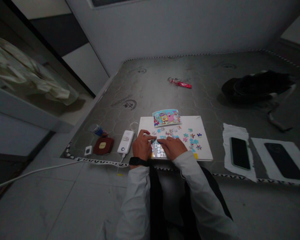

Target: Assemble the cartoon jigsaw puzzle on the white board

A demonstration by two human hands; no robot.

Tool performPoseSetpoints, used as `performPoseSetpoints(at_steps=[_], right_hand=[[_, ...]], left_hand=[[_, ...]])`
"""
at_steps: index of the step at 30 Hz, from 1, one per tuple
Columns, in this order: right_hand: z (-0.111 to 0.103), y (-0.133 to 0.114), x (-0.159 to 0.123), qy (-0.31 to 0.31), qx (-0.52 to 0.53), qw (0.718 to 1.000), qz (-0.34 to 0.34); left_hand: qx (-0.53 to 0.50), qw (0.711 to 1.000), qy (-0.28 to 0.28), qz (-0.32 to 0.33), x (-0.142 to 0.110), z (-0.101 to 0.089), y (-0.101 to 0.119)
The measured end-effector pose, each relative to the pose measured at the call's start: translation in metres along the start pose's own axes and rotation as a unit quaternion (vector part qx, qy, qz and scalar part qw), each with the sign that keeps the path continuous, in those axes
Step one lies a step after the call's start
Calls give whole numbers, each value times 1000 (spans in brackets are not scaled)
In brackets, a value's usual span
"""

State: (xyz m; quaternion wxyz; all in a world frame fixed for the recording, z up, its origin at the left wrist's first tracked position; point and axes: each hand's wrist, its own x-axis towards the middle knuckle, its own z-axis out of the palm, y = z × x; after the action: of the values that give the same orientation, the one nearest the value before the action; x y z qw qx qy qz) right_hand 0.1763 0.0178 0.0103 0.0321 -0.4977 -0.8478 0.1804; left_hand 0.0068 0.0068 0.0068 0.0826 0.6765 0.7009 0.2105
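A white board (206, 148) lies in front of me with a partly joined jigsaw puzzle (158, 152) near its front edge. My left hand (142, 145), with a dark band at the wrist, rests at the puzzle's left side, its index finger stretched over the upper edge and its other fingers loosely bent. From the right, my right hand (173, 146) reaches over the puzzle, fingers closed together, with a bluish puzzle piece (158, 141) at the fingertips. Loose puzzle pieces (193, 141) are scattered to the right and behind. A colourful cartoon picture card (167, 118) lies at the board's back edge.
Left of the board are a white power bank (125, 142) with a cable, a brown case (103, 146) and a small white cube (88, 150). Two phones (240, 153) lie on white sheets at right. Behind are a red packet (181, 84) and a dark bundle (257, 88).
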Motion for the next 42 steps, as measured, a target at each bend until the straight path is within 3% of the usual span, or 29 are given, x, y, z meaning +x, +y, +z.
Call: performPoseSetpoints(at_steps=[5, 12, 20, 31, 42], right_hand=[[-1, 0, 0, 3, 3, 1000, 2], [-6, 0, -1, 13, 13, 1000, -1], [-5, 2, 0, 12, 23, 1000, -2], [-4, 3, -1, 28, 31, 999, -4], [-14, 18, -7, 54, 30, 997, 36]], left_hand=[[-7, 1000, -6, -16, 1, 1, 2], [-24, 997, 39, -64, 1, -4, 0], [-46, 998, 21, -31, 0, 1, 2], [-50, 997, 26, -49, 1, -3, 4], [33, 979, 87, -180, -2, -5, -2]])
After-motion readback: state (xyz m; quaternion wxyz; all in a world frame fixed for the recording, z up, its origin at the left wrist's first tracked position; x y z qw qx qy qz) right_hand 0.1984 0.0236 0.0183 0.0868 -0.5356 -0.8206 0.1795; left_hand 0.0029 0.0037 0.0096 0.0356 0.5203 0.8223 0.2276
